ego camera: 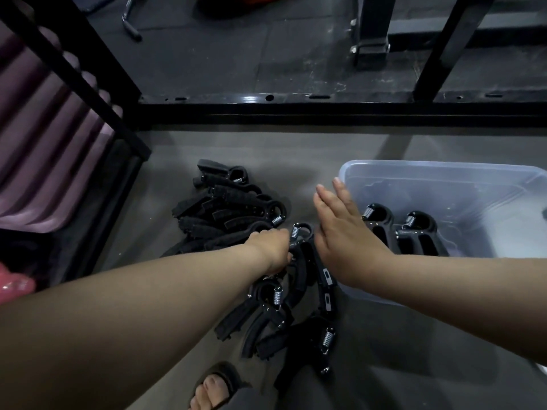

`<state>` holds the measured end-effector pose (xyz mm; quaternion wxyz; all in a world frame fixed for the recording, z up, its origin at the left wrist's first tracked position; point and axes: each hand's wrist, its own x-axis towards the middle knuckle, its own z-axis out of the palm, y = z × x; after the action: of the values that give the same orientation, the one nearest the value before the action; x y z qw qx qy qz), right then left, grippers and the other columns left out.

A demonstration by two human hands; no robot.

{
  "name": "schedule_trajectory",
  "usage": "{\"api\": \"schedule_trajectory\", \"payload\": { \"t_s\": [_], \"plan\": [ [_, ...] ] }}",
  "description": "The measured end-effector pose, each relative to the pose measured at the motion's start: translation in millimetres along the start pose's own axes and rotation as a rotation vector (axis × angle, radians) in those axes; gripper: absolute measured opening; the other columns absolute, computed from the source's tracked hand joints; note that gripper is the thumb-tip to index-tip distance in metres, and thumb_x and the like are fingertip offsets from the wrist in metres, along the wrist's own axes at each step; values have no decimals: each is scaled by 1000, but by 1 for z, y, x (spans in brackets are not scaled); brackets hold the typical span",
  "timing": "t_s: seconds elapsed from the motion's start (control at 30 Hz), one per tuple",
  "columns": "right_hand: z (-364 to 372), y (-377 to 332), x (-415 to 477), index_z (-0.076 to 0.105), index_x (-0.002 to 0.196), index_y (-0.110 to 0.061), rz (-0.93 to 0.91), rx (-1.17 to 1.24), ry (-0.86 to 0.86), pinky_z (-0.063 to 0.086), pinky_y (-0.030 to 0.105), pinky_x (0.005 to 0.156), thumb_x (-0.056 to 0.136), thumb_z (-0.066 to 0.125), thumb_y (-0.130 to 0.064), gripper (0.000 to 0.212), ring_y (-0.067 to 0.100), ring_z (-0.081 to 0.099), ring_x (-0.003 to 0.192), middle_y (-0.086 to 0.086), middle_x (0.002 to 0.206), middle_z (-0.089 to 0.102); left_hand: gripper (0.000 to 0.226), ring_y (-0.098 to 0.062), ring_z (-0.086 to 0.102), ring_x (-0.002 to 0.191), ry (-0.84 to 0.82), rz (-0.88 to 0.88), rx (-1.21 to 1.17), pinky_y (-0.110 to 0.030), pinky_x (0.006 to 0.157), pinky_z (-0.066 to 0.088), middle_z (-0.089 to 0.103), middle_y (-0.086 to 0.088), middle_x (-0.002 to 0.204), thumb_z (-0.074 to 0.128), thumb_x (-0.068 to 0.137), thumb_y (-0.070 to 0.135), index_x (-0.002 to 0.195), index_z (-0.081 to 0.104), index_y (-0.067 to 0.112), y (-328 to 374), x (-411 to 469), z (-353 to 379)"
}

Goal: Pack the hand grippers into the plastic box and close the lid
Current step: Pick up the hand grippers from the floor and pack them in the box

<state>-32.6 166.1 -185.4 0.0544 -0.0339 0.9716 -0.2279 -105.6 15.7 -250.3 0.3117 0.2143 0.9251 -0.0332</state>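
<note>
The packing step is in hand. A gripper [300, 241] is clasped near its spring end by the left hand [273, 247], whose fingers are curled shut around it at the edge of the pile [228, 211] on the floor [165, 161]. The right hand [344, 232] is held flat and open, fingers straight and together, empty, just beside the held gripper and in front of the near-left corner of the box [438, 173]. Two grippers [399, 229] are already laid side by side inside the box, spring ends pointing away from the wearer. Many more are left outside it: the heap to the left and a looser group [296, 321] nearer the wearer's foot [214, 389].

By this showing, the task is judged to be at an early stage. The next move is likely to call for the held gripper to be lifted clear of its neighbours, carried right over the box wall, and set down beside the two inside, perhaps passed to the open right hand. No lid is seen.

Small pale label patches are seen on some handles, but no writing or brand can be read.
</note>
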Motion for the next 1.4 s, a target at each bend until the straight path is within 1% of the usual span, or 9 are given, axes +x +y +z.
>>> {"api": "schedule_trajectory", "payload": {
  "t_s": [0.27,0.47,0.77,0.9,0.97,1.03,1.13,1.23,1.4],
  "plan": [
    [2,1,-1,16,152,-1,-19,47,4,-4,33,120,99,35,-19,59,20,-22,146,6,162,3,32,-32,51,119,49,40,3,-40,98,38,54,-10,125,53,93,42,116,57,20,0,6,-10],
    [-1,-1,-2,15,152,-2,-17,29,-13,-9,30,118,99,34,-21,60,21,-22,146,6,162,2,30,-34,56,108,322,45,-49,-41,92,42,58,-11,116,43,97,40,113,56,18,-7,-10,-30],
    [-18,0,-8,17,153,-10,-23,-58,-158,-6,34,118,99,36,-26,60,22,-24,145,5,162,-6,28,-35,55,108,809,-177,-434,-43,94,36,62,-9,115,40,100,37,115,54,18,-4,-40,-69],
    [-16,-5,-29,12,154,-12,-43,-66,-237,-7,34,117,97,41,-26,66,21,-28,144,7,161,-15,31,-35,55,107,880,-374,-868,-42,100,37,62,-9,116,32,103,40,114,49,16,19,-51,-85],
    [-17,-10,-39,21,152,-10,-38,41,-218,-3,32,119,97,42,-23,60,20,-19,147,8,162,-5,30,-33,57,105,933,-420,-1032,-44,99,40,62,-7,111,31,103,37,115,48,15,31,-58,-88],
    [-24,-13,-50,35,145,-10,2,226,-106,12,26,116,98,43,-21,49,21,11,148,9,157,23,30,-30,57,99,973,-410,-1093,-40,94,42,60,-4,101,31,103,37,114,48,13,39,-66,-91],
    [-40,-14,-60,45,123,-20,195,500,114,40,30,97,97,42,-35,30,20,53,112,2,121,54,31,-26,58,95,978,-283,-1094,-38,87,46,58,-1,99,30,103,41,111,47,17,49,-78,-93],
    [-53,-3,-56,42,109,-24,372,673,273,50,45,87,87,41,-54,37,23,60,92,1,103,57,31,-24,56,96,923,-162,-1084,-37,84,46,58,-2,105,31,102,42,113,47,17,69,-89,-93],
    [-76,26,-70,42,119,-26,381,432,62,51,39,77,92,44,-54,39,16,61,81,-3,97,62,28,-18,57,93,814,-47,-1146,-37,83,48,58,2,100,35,102,39,112,48,17,100,-100,-86]
  ]
}}
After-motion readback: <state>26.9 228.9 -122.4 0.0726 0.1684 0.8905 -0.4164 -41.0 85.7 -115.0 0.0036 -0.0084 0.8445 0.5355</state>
